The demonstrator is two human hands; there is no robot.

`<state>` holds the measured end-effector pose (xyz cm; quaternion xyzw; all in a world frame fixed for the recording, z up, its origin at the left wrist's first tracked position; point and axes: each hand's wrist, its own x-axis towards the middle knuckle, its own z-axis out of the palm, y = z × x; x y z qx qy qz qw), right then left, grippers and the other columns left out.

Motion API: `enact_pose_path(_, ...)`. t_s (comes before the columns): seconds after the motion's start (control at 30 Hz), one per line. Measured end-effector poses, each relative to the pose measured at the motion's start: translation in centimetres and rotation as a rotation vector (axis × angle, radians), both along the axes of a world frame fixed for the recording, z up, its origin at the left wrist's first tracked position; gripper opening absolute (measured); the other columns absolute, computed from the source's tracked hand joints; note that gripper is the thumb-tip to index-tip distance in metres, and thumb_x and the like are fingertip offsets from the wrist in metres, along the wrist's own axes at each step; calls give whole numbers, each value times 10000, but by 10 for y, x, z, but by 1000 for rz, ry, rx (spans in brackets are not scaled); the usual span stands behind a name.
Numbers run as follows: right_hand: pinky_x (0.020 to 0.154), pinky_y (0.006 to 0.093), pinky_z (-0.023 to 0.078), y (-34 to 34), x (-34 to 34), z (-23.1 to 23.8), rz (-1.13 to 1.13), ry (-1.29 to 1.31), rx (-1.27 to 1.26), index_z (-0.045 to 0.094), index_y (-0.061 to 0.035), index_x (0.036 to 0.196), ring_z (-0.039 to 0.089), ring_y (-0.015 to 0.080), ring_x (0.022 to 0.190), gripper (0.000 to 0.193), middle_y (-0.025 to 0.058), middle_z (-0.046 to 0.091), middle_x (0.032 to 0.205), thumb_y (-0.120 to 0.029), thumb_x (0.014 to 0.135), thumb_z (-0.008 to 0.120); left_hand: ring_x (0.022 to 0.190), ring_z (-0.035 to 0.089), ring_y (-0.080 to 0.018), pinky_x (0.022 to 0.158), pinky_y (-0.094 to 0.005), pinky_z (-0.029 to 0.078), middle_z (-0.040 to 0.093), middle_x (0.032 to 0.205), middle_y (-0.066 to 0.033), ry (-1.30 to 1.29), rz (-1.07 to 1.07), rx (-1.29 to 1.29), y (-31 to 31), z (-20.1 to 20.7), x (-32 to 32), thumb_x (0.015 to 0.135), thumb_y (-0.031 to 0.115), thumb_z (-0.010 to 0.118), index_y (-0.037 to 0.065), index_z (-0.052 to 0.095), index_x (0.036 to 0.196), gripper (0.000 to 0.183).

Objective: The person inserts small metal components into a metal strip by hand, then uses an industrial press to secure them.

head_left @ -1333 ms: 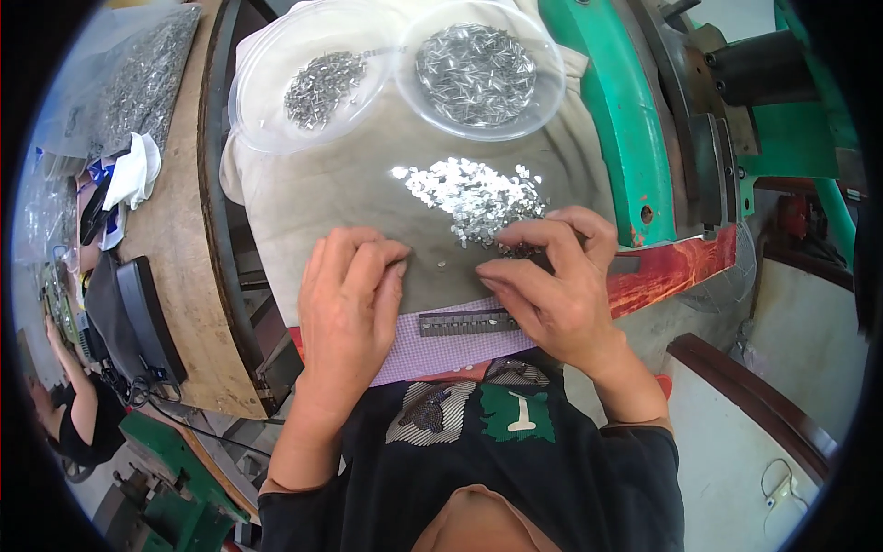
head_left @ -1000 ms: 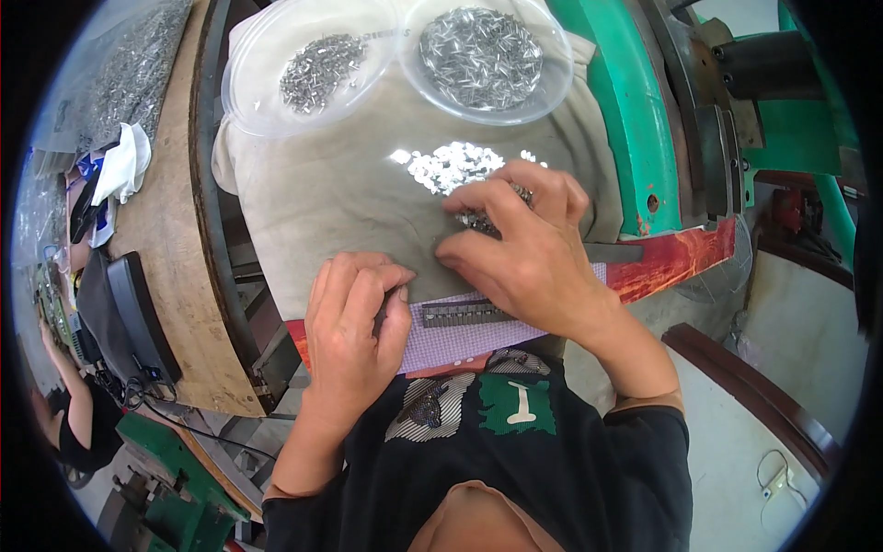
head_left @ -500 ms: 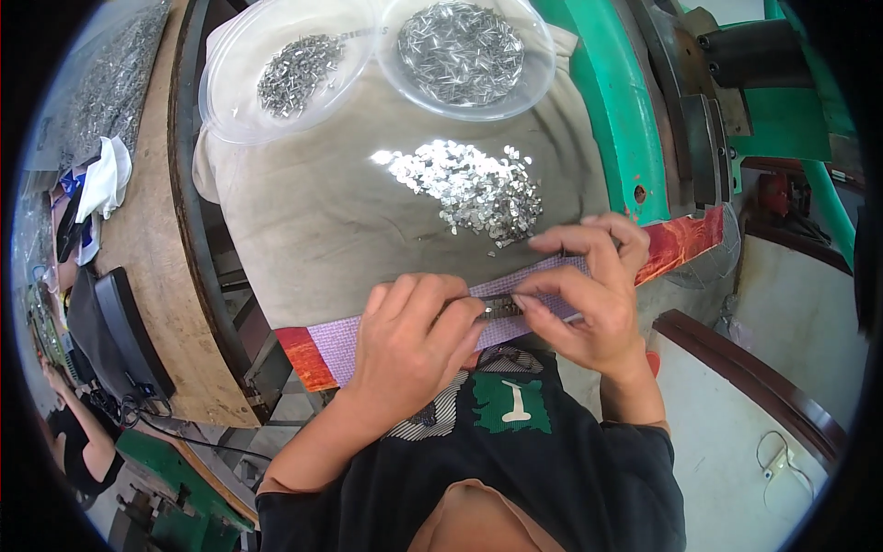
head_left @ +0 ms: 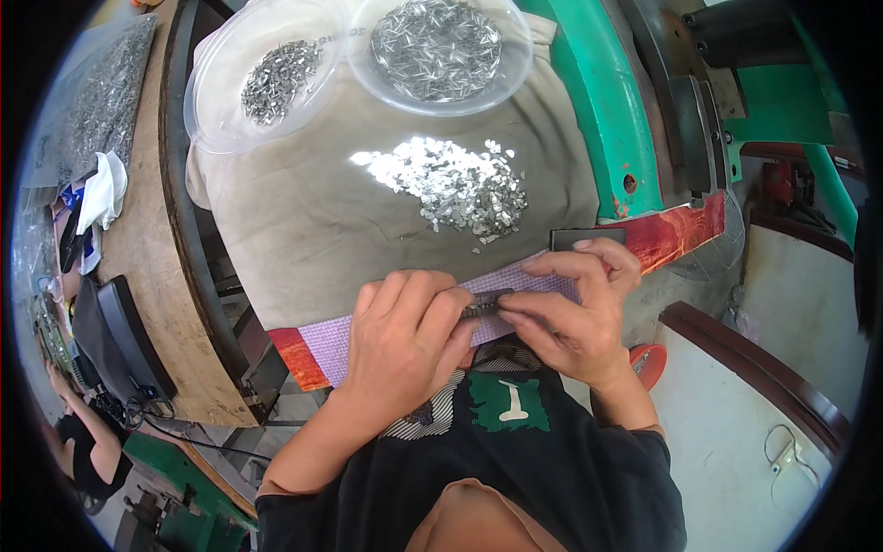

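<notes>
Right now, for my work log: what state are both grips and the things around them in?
Left grip: closed on the bar.
Right grip: at the bar; hold unclear.
Bar: partly hidden.
Cloth: spread, wrinkled.
Flakes: loose heap on cloth.
Left tub: open, holding metal bits.
Right tub: open, holding metal pins.

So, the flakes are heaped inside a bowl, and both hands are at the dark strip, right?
The place of the flakes is wrong: the head view shows them heaped on the cloth. The left hand and right hand are indeed at the dark strip.
</notes>
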<state>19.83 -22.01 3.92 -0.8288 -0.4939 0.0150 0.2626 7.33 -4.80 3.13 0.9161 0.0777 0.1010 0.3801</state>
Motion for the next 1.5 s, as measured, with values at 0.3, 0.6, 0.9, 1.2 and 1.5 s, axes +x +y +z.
enact_pose_path(0.3,939,384,306,-10,-6,-8,-37,-38,73,788,-228,891,459,272,1069,246,-47,662,1041,-229,650,836,886,570,-229,738,-364,380,599,976,-36,6,-38,40,1,-1,2,722,143,773,81,631,938,267)
enact_pose_path(0.6,945,393,281,-14,-9,-12,-84,-49,76,790,-269,900,481,246,1066,267,-81,659,1034,-252,637,835,875,565,-231,740,-367,384,600,970,-32,8,-41,21,0,-4,3,740,131,757,83,631,926,230)
enact_pose_path(0.9,933,393,285,-20,-8,-15,-63,-75,49,797,-261,945,471,256,1056,289,-71,661,1038,-258,658,830,842,562,-246,715,-373,370,616,968,-50,-9,-21,26,-1,-3,2,726,150,797,87,620,916,268)
enact_pose_path(1.2,930,396,285,-16,-6,-19,-55,-13,-20,778,-227,979,474,245,1071,339,-70,657,1020,-328,659,831,872,574,-234,724,-366,370,611,974,-43,50,-21,164,15,1,-13,678,196,826,86,657,977,360)
enact_pose_path(1.5,933,398,296,11,3,-18,11,-107,83,772,-234,953,468,236,1106,298,-87,650,1027,-330,676,826,950,604,-185,790,-342,395,628,1019,-10,-19,20,345,34,11,-22,708,195,778,96,673,979,307)
